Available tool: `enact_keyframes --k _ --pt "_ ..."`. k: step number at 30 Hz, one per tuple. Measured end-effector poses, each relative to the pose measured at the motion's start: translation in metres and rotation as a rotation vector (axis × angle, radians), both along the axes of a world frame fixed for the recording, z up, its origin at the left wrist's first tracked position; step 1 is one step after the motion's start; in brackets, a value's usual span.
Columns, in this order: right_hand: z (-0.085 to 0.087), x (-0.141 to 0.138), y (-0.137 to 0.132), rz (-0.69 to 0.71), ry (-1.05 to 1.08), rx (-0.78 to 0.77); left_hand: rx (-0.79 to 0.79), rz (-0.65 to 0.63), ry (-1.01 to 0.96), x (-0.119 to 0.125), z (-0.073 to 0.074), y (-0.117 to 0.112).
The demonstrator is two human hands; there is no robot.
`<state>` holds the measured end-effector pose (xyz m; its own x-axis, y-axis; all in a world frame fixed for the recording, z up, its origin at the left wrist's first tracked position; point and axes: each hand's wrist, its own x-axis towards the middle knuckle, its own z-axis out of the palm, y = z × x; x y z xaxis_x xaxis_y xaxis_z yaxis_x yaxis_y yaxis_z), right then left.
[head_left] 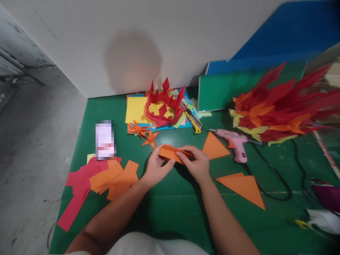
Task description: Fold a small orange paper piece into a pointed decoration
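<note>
From the head camera, both hands meet at the middle of the green tabletop (pixel 172 216), and between them sits a folded orange paper (pixel 171 152), held just above the surface. The left hand (pixel 156 167) pinches its near-left end, fingers (pixel 170 163) closed tight on the fold. The right hand (pixel 197 163) clamps the other end, its fingers (pixel 186 154) curled over the top edge, so both hands grip the same piece. Just right of the right hand lies an orange triangle (pixel 214 147), and a second, larger orange triangle (pixel 243 187) lies nearer the person. A pink glue gun (pixel 236 144) rests beside the first triangle, its black cord trailing off right. Behind the hands stand two small orange paper flowers (pixel 143 132), and beyond them a red paper crown (pixel 164 104) sits on coloured sheets, a yellow utility knife (pixel 193 122) beside it. To the left spreads a pile of red and orange scraps (pixel 106 179). Far right, a big spiky red-and-orange paper piece (pixel 278 106).
</note>
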<state>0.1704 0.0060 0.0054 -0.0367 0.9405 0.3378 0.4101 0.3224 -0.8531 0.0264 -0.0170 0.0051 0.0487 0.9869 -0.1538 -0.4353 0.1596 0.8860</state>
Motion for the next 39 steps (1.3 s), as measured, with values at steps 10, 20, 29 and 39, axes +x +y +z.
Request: enact_keyframes --k 10,20,29,39 --pt "0.005 0.002 0.0 0.184 -0.018 -0.028 -0.064 0.057 -0.014 -0.005 0.003 0.009" --pt "0.008 0.0 0.003 0.222 -0.044 0.03 -0.02 0.132 0.122 -0.006 0.001 0.007" --pt "0.01 -0.008 0.001 0.239 -0.067 0.051 0.133 0.102 0.391 -0.012 0.005 0.007" --pt "0.01 -0.003 0.005 0.159 -0.189 0.235 0.371 0.08 0.736 -0.013 0.006 0.004"
